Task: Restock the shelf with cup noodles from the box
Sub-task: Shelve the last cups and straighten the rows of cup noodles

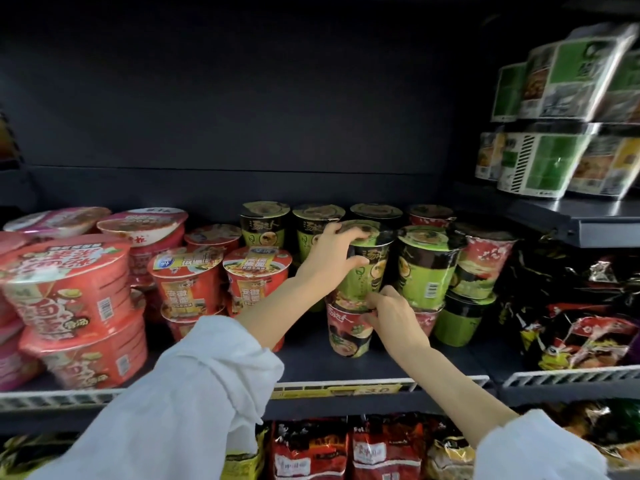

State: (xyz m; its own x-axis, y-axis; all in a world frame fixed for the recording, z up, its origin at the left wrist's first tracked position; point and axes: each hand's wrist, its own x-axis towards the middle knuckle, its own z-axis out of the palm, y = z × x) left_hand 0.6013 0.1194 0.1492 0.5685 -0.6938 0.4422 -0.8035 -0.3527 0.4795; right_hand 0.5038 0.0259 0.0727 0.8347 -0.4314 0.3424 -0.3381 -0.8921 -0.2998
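A green and black cup noodle (367, 268) stands stacked on a red cup noodle (348, 329) at the front of the shelf (346, 370). My left hand (332, 261) is wrapped around the green cup's left side and rim. My right hand (391, 315) holds the seam where the two cups meet, fingers on the red cup's rim. More green cups (427, 268) and red cups (485, 265) stand stacked just to the right and behind. The box is not in view.
Red bowl noodles (72, 289) and smaller red cups (188, 278) fill the shelf's left. Black noodle packets (571, 306) lie at the right. Green and white bowls (554, 161) sit on an upper right shelf. More packets (346, 448) fill the shelf below.
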